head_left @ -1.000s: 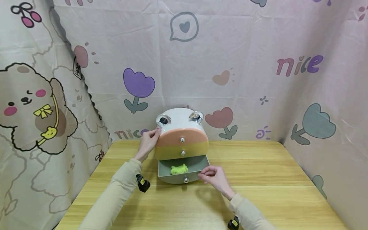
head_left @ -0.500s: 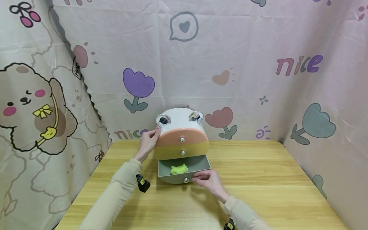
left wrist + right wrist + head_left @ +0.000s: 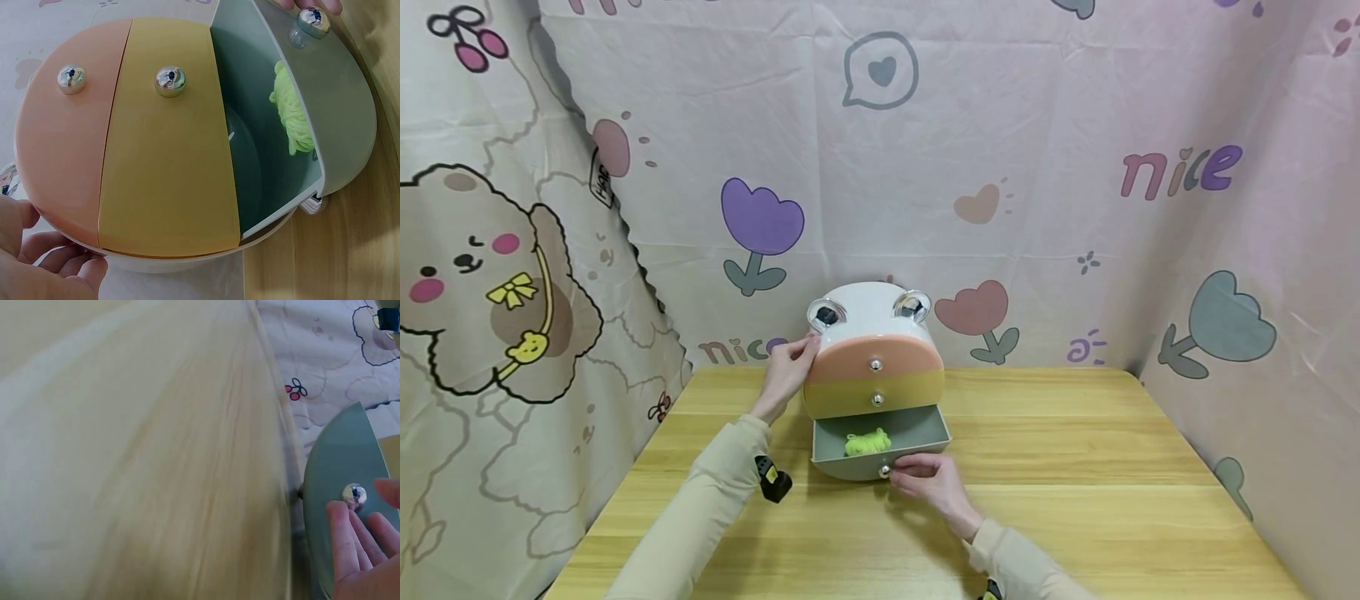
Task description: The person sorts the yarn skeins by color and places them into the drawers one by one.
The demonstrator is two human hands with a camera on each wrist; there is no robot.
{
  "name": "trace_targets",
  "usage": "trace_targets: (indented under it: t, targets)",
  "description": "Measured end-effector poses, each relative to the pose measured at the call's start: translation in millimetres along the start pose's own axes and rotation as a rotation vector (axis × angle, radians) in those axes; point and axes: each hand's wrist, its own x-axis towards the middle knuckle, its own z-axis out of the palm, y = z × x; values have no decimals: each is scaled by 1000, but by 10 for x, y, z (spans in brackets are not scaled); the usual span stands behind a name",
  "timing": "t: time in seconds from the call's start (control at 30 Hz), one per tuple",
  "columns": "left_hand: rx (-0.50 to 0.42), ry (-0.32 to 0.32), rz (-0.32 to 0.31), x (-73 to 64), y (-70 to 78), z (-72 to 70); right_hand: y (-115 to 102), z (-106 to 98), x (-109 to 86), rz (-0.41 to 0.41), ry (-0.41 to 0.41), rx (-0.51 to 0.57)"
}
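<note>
A small frog-shaped drawer box [image 3: 871, 312] stands on the table, with a white top and bulging silvery eyes. Its orange drawer [image 3: 75, 150] and yellow drawer [image 3: 169, 162] are closed; the grey-green bottom drawer [image 3: 850, 469] is pulled out. Inside that drawer lies a bundle of bright green cord [image 3: 868, 442]. My left hand [image 3: 788, 372] holds the box at its upper left side, thumb and bent fingers against its edge. My right hand [image 3: 934, 486] is at the bottom drawer's silver knob [image 3: 354, 495], fingers mostly straight, fingertips and thumb close around it.
The wooden table [image 3: 1075, 467] extends to both sides and in front of the box. Behind it hangs a printed curtain [image 3: 1037, 108], and another curtain [image 3: 490, 467] hangs along the left.
My right hand has moved left along the front of the bottom drawer, from its right corner to the knob. The left hand, the box and the cord have stayed in place.
</note>
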Motion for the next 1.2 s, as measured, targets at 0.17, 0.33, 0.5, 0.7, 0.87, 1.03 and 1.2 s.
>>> trace_targets:
  t: [0.17, 0.33, 0.5, 0.7, 0.87, 1.03, 1.2]
  targets:
    - [3, -5, -1, -2, -2, 0, 30, 43, -23, 14, 4, 56]
    - [5, -8, 1, -3, -2, -4, 51, 94, -41, 32, 42, 107]
    - [9, 3, 7, -4, 8, -4, 64, 152, -45, 58, 90, 168]
    - [1, -11, 5, -9, 12, -3, 107, 241, -38, 79, 174, 213]
    - [-7, -13, -3, -13, 8, -8, 123, 307, -31, 70, 233, 194]
    - [-6, -12, 5, -13, 11, -7, 131, 331, -30, 71, 256, 186]
    - [-8, -7, 13, -9, 4, -3, 138, 329, -31, 75, 260, 172]
